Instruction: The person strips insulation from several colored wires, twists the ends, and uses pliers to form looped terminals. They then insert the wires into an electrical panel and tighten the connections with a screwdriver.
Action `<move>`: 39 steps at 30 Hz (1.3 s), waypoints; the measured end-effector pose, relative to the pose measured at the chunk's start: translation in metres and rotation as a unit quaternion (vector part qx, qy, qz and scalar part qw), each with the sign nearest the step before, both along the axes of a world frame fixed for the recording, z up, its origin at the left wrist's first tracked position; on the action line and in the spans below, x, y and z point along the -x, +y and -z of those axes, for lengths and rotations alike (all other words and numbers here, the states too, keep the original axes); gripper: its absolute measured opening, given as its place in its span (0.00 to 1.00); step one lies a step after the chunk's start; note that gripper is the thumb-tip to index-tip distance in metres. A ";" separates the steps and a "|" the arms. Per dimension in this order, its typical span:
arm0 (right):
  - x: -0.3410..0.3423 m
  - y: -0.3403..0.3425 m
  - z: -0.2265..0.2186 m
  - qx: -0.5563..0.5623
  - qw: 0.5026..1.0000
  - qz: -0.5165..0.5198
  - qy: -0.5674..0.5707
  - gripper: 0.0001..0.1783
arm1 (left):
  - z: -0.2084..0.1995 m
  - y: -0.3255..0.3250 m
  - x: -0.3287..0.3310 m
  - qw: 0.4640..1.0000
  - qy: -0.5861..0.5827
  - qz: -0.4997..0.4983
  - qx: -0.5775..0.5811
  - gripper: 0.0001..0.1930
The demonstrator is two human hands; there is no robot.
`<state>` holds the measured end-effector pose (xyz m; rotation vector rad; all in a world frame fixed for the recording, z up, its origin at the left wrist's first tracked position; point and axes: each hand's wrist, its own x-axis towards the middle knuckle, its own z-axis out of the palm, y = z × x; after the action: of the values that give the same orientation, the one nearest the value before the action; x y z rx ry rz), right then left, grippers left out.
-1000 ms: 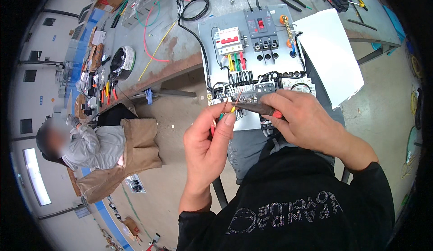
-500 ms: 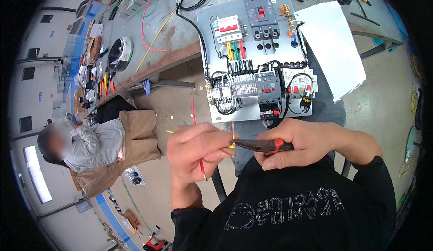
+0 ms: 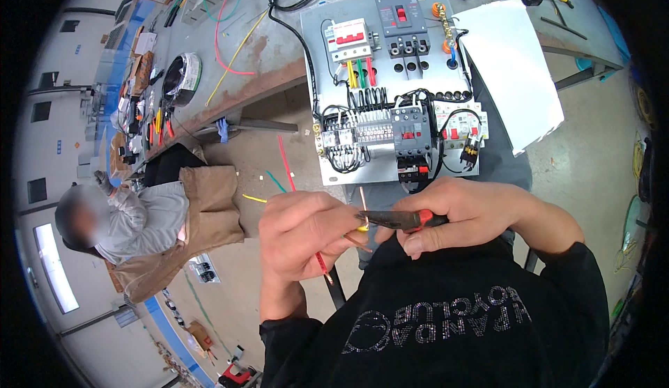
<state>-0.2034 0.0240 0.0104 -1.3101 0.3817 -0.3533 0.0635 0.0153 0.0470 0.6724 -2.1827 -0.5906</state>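
Head view: a grey metal desk (image 3: 272, 60) with rust-brown marks stretches across the top, its edge slanting down to your left. Farther left, well apart from you, a seated person (image 3: 157, 214) in grey appears turned sideways. In front of you is a pale panel (image 3: 382, 171) carrying breakers (image 3: 403, 19) and other electrical parts; a white sheet (image 3: 516, 67) lies just beside it on the right. Your hands meet below the panel's lower edge, in front of your black top (image 3: 446, 269). Your right hand (image 3: 463, 221) is wrapped around dark pliers (image 3: 394, 219) with red on the handles, pointing left. Your left hand (image 3: 303, 231) pinches thin wires (image 3: 286, 161) in red, green and yellow, their lengths sticking out past it. The pliers' tip meets a yellow-covered end beside your left fingers; how firmly it bites cannot be told. Bare copper (image 3: 362, 197) pokes upward there.
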 end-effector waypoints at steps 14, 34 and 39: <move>-0.001 -0.001 0.011 0.085 0.995 0.013 -0.044 0.23 | -0.005 -0.006 0.001 0.999 -0.029 0.018 -0.023 0.19; -0.003 0.005 0.005 0.116 0.990 0.072 0.036 0.17 | 0.000 0.003 -0.002 0.999 -0.034 -0.010 -0.041 0.17; -0.004 0.013 0.001 0.208 0.962 0.155 0.080 0.15 | 0.003 0.002 0.011 1.000 0.017 -0.008 -0.014 0.13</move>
<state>-0.1992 0.0366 0.0097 -1.7001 0.6789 -0.6182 0.0527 0.0177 0.0439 0.6898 -2.1385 -0.6220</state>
